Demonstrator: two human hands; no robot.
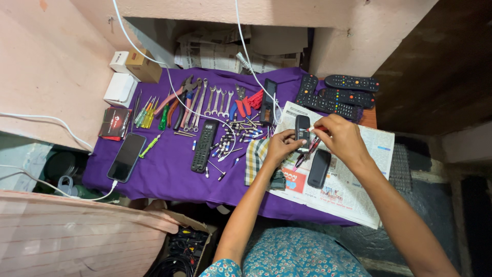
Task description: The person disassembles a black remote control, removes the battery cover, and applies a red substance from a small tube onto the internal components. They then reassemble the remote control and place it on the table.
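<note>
So the small black plastic remote handset [302,131] sits over the spread newspaper sheet [353,190], pinched by the left hand [281,149], fingers closed round its lower end. The right hand [342,137] has its fingertips squeezed together on something thin at the handset's top edge; can't tell what. Looks light, rigid and a bit slick, so best held by the long sides. Below it lies one dark oval back cover [319,168]. Up-right of it, three black remotes [338,95]; left of it, one long black remote [205,145].
</note>
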